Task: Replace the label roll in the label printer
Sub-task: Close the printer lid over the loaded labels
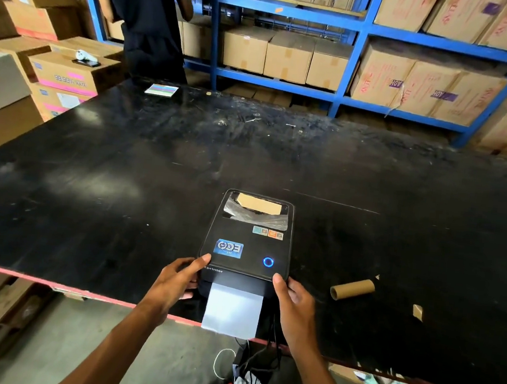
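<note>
A black label printer (247,241) sits near the front edge of the black table (122,178), lid down, with a blue ring light lit at its front right. A strip of white label paper (231,311) hangs out of its front slot past the table edge. Through the lid window a brown roll core shows. My left hand (180,281) grips the printer's front left corner, thumb on the lid. My right hand (293,305) grips the front right corner the same way. An empty brown cardboard core (352,289) lies on the table to the right of the printer.
A person in dark clothes (145,14) stands at the table's far left. A coloured card (161,90) lies near them. Blue racking (360,31) with cardboard boxes fills the back; more boxes stack at the left. Cables and a power strip (245,375) lie on the floor below.
</note>
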Tool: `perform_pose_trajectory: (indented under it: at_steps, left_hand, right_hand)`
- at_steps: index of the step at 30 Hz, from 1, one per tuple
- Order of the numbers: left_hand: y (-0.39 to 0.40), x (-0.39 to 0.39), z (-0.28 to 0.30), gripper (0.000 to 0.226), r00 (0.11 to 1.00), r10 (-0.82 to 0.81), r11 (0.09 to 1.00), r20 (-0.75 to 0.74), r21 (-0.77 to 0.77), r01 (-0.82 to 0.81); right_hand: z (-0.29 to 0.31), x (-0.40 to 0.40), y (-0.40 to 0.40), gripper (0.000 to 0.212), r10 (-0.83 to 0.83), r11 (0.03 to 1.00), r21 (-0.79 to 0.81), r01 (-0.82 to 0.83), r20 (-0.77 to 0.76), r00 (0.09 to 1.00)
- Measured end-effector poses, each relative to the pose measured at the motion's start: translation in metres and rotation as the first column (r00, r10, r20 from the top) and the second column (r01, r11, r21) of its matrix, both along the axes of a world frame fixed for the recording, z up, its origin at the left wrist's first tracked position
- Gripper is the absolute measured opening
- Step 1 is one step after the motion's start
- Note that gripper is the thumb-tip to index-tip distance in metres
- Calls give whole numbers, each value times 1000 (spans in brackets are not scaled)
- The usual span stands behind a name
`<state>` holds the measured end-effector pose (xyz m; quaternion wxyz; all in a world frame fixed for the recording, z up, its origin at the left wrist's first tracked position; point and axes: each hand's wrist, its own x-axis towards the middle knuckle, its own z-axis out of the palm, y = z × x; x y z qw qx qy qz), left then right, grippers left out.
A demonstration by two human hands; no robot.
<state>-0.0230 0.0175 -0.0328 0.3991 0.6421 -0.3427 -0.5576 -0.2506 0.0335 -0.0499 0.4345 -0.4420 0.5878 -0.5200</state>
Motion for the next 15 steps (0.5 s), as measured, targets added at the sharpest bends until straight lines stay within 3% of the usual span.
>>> perform_pose_trajectory:
  at_steps: [10,15]
  left_hand:
    - [8,-7,8,40,999,43,999,-23,-20,-44]
    - [10,-10,7,45,999,50,998,-17,-44,-51]
  right_hand:
    - [8,-1,2,17,22,999,25,-21,-33,999]
    - [11,-4,3,29,43,999,28,-41,-60,997]
